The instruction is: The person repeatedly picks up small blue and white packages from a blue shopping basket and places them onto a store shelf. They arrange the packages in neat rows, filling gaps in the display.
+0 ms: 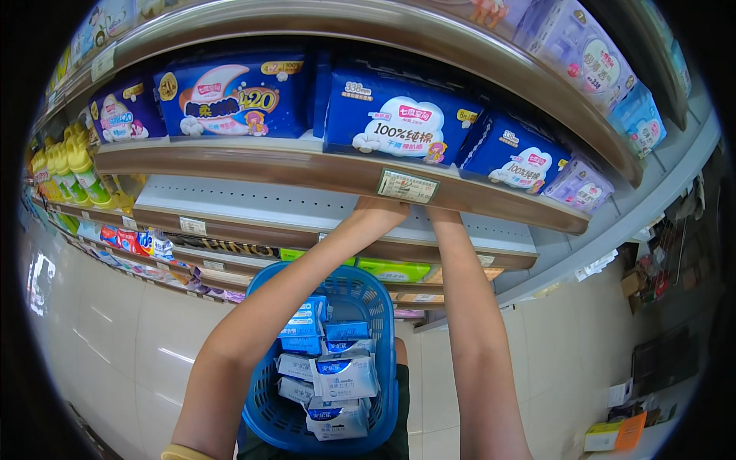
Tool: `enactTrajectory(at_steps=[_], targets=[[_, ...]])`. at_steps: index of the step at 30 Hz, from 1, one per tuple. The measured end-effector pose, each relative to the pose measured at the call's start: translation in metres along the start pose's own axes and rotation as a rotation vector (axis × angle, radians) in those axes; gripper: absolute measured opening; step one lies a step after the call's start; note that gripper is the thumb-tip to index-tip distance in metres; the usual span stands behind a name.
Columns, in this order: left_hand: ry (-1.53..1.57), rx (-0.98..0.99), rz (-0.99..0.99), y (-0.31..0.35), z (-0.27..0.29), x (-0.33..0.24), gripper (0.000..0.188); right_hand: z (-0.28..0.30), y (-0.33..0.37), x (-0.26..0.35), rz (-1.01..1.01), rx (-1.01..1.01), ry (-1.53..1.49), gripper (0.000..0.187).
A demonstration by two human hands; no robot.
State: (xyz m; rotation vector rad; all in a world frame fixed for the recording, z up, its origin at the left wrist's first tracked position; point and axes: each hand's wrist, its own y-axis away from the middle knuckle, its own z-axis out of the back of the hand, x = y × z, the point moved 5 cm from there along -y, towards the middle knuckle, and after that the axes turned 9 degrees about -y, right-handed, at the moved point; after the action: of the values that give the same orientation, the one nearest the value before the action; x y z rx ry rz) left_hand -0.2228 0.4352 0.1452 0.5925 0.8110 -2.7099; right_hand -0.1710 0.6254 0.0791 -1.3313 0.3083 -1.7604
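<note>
Both my arms stretch forward, and the hands go in beneath the brown front edge of a shelf (291, 172). The back of my left hand (382, 212) shows just below the price tag (407, 185). My right hand (442, 215) is beside it, mostly covered by the shelf edge. The fingers of both are hidden, as is anything they may touch. Under them lies a pale perforated shelf board (284, 211). Below my arms a blue plastic basket (386, 307) holds several white-and-blue packs (345, 377) and bright blue packs (300, 326) of sanitary pads.
Dark blue pad packs (402, 115) line the shelf above my hands, with lilac packs (580, 57) higher at right. Yellow bottles (84, 165) stand at far left. Green packs (393, 270) sit lower, behind the basket. Boxes and a dark screen (665, 364) are at right on the floor side.
</note>
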Motion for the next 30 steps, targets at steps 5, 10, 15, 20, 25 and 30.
enactTrajectory(at_steps=[5,10,15,20,25,30], targets=[[0.025,-0.070,-0.002,0.007,0.008,0.012,0.031,0.000,0.004,0.011,0.083,0.009,0.136,0.053],[0.020,-0.003,0.037,0.007,0.008,0.012,0.034,0.012,0.006,0.031,0.148,0.015,0.283,0.050],[-0.022,0.044,0.058,0.013,0.014,0.010,0.037,0.026,0.013,0.064,0.216,0.076,0.453,0.046],[0.039,-0.125,0.022,0.001,0.002,0.021,0.039,0.050,0.022,0.090,0.068,0.052,0.554,0.046],[0.165,-0.156,-0.093,-0.030,-0.015,0.050,0.057,0.051,0.014,0.107,-0.033,0.168,0.466,0.053],[0.143,-0.246,-0.140,-0.042,-0.046,0.076,0.050,0.037,0.015,0.058,-0.014,0.159,0.284,0.057]])
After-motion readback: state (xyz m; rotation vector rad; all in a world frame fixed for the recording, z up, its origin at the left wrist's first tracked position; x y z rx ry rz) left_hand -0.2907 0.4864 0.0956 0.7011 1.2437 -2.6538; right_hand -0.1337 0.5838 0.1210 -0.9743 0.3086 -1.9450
